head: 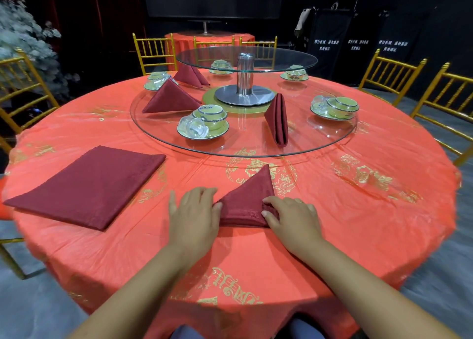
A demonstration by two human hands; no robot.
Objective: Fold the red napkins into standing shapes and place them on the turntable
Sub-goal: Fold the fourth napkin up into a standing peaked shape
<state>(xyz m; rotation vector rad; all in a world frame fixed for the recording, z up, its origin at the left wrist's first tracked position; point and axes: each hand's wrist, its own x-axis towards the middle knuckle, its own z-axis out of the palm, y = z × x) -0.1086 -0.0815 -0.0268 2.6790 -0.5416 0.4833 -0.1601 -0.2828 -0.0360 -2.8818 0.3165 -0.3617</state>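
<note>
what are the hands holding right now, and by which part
The triangle-folded napkin, lying on the tablecloth: the right hand pinches its right base corner, the left hand presses its left base corner.

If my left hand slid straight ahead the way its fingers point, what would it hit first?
Probably the near rim of the glass turntable, after crossing bare tablecloth. The left hand points just left of the triangular napkin. Depth is uncertain.
</note>
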